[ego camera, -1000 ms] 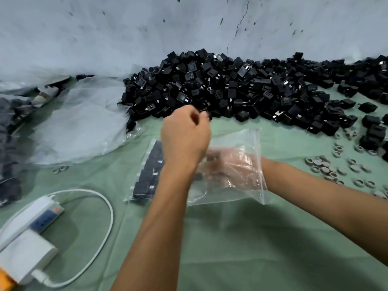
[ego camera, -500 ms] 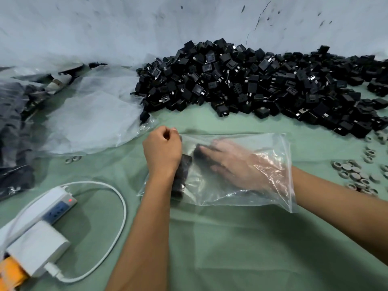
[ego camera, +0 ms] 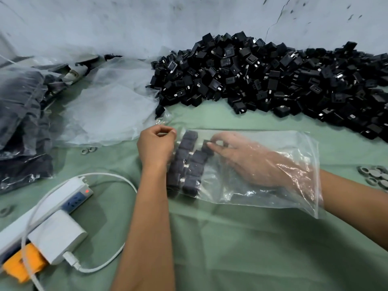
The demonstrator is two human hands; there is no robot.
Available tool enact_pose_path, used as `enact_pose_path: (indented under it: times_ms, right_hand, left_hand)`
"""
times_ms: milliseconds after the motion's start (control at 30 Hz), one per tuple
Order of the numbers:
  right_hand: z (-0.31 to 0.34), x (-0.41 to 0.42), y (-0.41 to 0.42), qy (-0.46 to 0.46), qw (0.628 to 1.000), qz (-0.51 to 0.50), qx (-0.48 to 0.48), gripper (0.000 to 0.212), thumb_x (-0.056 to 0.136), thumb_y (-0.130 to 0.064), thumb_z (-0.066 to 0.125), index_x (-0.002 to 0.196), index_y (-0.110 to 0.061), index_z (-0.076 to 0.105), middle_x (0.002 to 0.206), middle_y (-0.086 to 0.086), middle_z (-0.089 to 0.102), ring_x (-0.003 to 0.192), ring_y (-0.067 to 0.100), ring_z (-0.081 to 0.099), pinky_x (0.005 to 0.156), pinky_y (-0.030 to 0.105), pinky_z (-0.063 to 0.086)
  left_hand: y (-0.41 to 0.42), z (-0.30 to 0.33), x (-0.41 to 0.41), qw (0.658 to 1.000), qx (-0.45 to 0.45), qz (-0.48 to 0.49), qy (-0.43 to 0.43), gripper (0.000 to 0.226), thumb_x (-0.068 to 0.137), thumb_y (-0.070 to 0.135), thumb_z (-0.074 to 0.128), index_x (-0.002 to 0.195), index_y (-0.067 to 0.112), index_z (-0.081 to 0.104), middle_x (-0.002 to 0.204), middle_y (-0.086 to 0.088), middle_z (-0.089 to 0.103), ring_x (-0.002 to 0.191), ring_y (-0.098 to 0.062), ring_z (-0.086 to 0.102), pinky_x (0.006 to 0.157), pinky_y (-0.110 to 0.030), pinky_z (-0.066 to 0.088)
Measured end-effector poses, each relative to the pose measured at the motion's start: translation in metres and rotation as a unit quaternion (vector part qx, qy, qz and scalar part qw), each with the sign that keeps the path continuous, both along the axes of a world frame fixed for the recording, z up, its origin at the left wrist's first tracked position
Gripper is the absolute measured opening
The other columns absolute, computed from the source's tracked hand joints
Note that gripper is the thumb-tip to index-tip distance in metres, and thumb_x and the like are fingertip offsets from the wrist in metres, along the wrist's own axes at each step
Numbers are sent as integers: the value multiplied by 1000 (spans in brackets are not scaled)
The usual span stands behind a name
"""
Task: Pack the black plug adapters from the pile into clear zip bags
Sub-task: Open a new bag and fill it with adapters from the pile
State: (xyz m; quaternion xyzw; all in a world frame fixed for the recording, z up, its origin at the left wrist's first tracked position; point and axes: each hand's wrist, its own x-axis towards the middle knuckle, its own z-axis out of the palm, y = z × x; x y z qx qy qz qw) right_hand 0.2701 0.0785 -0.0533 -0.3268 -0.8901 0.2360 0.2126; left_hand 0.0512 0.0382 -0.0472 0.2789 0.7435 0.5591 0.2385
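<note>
Head view. Clear zip bag [ego camera: 273, 164] lies flat on the green-covered table [ego camera: 231, 248], mouth toward the person's right. Right hand [ego camera: 252, 162] is inside the bag to the wrist, its grip pinched shut on 1 black adapter [ego camera: 207, 147] at the fingertips, placing it next to the ones already packed. Those packed adapters [ego camera: 186, 164] sit in 2 neat rows against the bag's closed left end; exact count is hard to read through the film. Left hand [ego camera: 156, 147] rests outside at that closed end, fingers curled together; it seems to pinch the bag's corner to steady it, though whether film is actually between the fingertips I cannot tell.

The pile [ego camera: 273, 80] of loose adapters lies beyond the bag, against the wall, still large. A sheet of loose plastic [ego camera: 109, 106] lies to the left of the pile. A white power strip [ego camera: 52, 202] with charger sits near left, well apart from the work.

Handling, as judged: adapters look rigid, light, blocky, with metal prongs that could snag or puncture the thin film. Best taken by the flat sides. The bag is limp and slippery; hold it at a corner or the zip edge.
</note>
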Motion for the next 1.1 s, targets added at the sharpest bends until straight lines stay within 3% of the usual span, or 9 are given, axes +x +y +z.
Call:
enact_pose_path:
  times_ms: [67, 233, 367, 533, 633, 733, 933, 1000, 1100]
  right_hand:
    - [4, -4, 2, -44, 998, 19, 30, 34, 105, -58, 39, 124, -37, 57, 104, -16, 65, 86, 2, 67, 78, 36, 61]
    - [0, -10, 4, -46, 990, 78, 109, 28, 107, -32, 49, 127, -17, 60, 110, -8, 58, 90, -9, 61, 78, 16, 53]
    - [4, -4, 10, -115, 981, 86, 133, 51, 102, -6, 57, 151, -21, 51, 149, 6, 48, 136, 21, 41, 113, 31, 32]
    - [1, -1, 12, -98, 981, 96, 138, 59, 99, 0, 56, 155, -12, 42, 158, 14, 42, 147, 29, 37, 122, 34, 28]
    - [-1, 3, 4, -44, 987, 108, 107, 51, 101, -2, 46, 151, 6, 38, 158, 24, 38, 146, 30, 37, 123, 15, 19]
    - [-3, 23, 10, -60, 991, 94, 72, 56, 101, 13, 49, 153, 4, 31, 164, 19, 27, 154, 30, 25, 127, 22, 15]
    - [17, 103, 18, -94, 989, 82, 84, 35, 102, -20, 55, 128, -1, 69, 141, 11, 62, 137, 11, 54, 117, 19, 38]
    - [18, 124, 18, -62, 992, 34, 107, 22, 94, -11, 63, 108, -5, 80, 115, -9, 73, 109, -15, 62, 96, 5, 45]
    - [17, 153, 29, 12, 988, -122, 95, 39, 76, 18, 62, 75, -17, 78, 74, -20, 70, 68, -6, 64, 65, 22, 51]
  left_hand:
    - [1, -3, 1, 999, -16, -15, 43, 12, 80, 23, 81, 71, 29, 78, 71, 12, 75, 72, -13, 72, 79, -42, 63]
    - [3, -7, -2, 997, -28, -27, 62, 16, 78, 21, 83, 68, 32, 78, 69, 16, 74, 73, -8, 72, 79, -40, 63]
    - [0, -3, 1, 993, -40, -24, 109, 13, 83, 20, 79, 73, 27, 76, 72, 14, 73, 77, -8, 71, 80, -34, 60]
    - [-2, 12, 24, 932, -46, -79, 352, 21, 99, 30, 61, 115, 23, 72, 124, 0, 67, 124, -22, 53, 102, -35, 43]
    - [1, 14, 49, 903, -46, -176, 390, 42, 107, 39, 44, 143, 19, 57, 157, -3, 44, 151, -24, 26, 124, -41, 23]
    - [3, 3, 57, 868, -119, -234, 421, 58, 109, 50, 25, 160, 24, 32, 171, 2, 16, 159, -23, -2, 129, -46, 5]
    - [10, -13, 57, 791, -238, -264, 498, 76, 99, 69, 4, 164, 29, 3, 171, 3, -4, 158, -26, -9, 127, -48, -4]
    - [10, -14, 55, 785, -244, -260, 507, 80, 96, 72, 2, 164, 30, 3, 171, 3, -4, 158, -27, -9, 125, -48, -4]
    - [10, -13, 56, 784, -247, -263, 505, 82, 95, 74, 5, 164, 30, 4, 172, 3, -3, 158, -26, -8, 126, -48, -3]
